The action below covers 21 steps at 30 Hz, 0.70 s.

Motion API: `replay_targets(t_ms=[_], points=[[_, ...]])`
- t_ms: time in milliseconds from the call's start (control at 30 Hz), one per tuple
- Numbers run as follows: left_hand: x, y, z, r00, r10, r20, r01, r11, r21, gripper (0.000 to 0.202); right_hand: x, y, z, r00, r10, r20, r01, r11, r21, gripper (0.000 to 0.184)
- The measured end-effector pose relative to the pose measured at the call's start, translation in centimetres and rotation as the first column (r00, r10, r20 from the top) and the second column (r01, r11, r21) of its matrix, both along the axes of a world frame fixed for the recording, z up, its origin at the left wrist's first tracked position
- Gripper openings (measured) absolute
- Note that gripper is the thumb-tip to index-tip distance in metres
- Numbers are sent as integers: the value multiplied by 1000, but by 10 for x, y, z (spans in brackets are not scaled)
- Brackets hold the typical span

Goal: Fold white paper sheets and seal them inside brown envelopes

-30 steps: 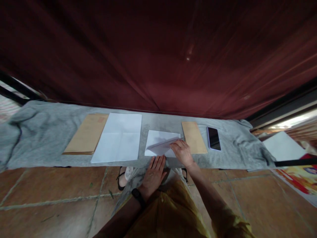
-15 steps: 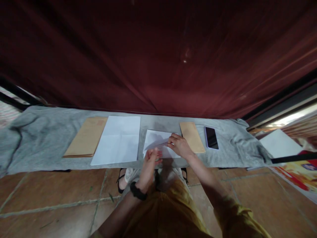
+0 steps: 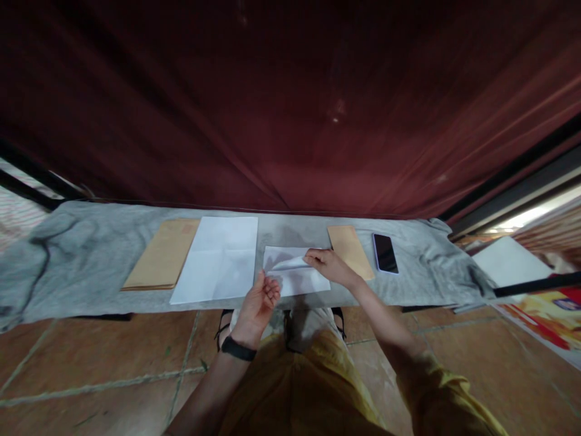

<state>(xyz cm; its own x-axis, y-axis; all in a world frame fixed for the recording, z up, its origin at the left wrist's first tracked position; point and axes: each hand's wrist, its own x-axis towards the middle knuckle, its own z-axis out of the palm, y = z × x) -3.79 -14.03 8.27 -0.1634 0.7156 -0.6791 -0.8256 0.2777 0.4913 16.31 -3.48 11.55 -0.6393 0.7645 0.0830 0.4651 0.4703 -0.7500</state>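
A sheet of white paper [image 3: 302, 283] lies in front of me on a grey cloth, with a fold across it and its upper layer lifted. My right hand [image 3: 329, 265] pinches the edge of that lifted layer near the upper right. At the paper's lower left corner is my left hand [image 3: 258, 303], palm turned up and fingers loosely curled, holding nothing that I can see. Whether its fingertips touch the paper I cannot tell. To the left lies a stack of larger white sheets [image 3: 218, 260] with a faint crease.
Brown envelopes [image 3: 158, 254] lie at the far left, and a smaller brown envelope [image 3: 351, 251] is just right of my right hand. Beyond it rests a phone [image 3: 385, 253]. The grey cloth [image 3: 422, 266] covers the narrow bench; a dark red curtain [image 3: 272, 121] hangs behind.
My left hand has drawn back left and down from the paper's middle, its palm turning up. My right hand stays at the lifted layer, now held more closed, and that layer is raised higher.
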Motion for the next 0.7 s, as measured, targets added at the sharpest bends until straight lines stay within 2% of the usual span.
replay_targets(t_ms=[100,167,200,233,300,367,400,500,567,600,700], points=[[-2,-7,-4,970,55,-237,-40,997,68,28,0,2,3,999,-29,14,29,1000,-8,31],[-2,-12,-7,896,103,-433,-41,988,149,27,-1,3,5,999,-41,26,40,999,9,30],[-2,-15,-9,831,121,-543,-13,980,199,26,-2,4,5,998,-52,37,51,999,20,29],[-1,-17,-10,741,140,-656,34,969,245,26,-3,4,6,997,-63,49,61,998,31,29],[-2,-21,-13,506,167,-846,158,946,281,27,-5,3,7,995,-77,70,74,996,46,28],[-5,-22,-15,263,197,-945,246,933,263,25,-7,3,8,993,-88,77,84,995,53,29],[-7,-21,-16,164,208,-964,281,927,248,22,-8,3,9,993,-93,77,89,995,54,30],[-15,-19,-18,-41,213,-976,392,902,180,20,-8,5,11,991,-108,79,104,993,50,31],[-22,-17,-16,-105,221,-970,428,890,156,23,-7,9,12,989,-118,89,115,992,44,31],[-25,-16,-15,-107,224,-969,441,884,156,24,-6,12,11,987,-131,95,127,991,43,31],[-43,-18,-5,-12,166,-986,494,858,139,27,1,23,9,982,-168,89,165,985,43,30]])
